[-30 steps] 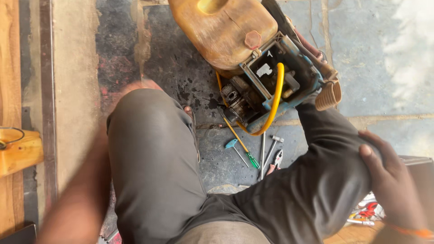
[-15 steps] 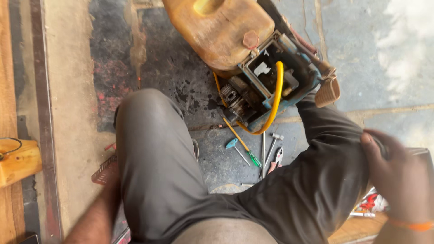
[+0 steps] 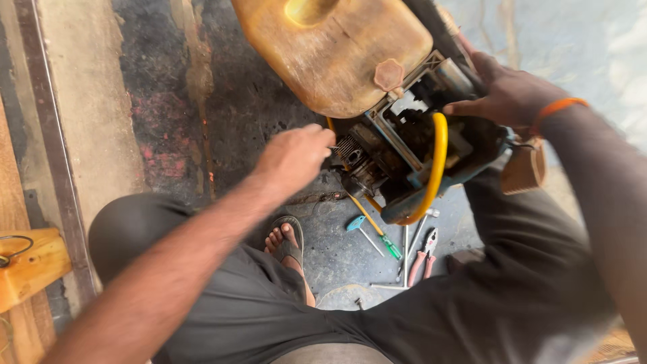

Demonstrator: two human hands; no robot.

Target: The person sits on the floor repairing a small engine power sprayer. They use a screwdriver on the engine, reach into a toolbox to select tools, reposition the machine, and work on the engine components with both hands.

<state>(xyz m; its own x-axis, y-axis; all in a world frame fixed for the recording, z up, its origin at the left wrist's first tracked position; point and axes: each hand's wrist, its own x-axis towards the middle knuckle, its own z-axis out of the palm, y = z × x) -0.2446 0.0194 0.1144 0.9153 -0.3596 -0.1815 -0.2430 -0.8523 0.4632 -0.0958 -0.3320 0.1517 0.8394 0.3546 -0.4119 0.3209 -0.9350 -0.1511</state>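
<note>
Hands [image 3: 296,156] [image 3: 509,94] on engine [image 3: 404,155]; yellowed tank [image 3: 330,50] capped.

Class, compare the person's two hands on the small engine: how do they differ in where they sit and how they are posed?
The left hand reaches the engine's dark metal side, fingers curled, arm coming up from below. The right hand lies on the upper right of the frame beside the yellow hose, fingers spread flat, with an orange band at the wrist; the left wrist is bare. Both are bare and touching the same machine.
</note>
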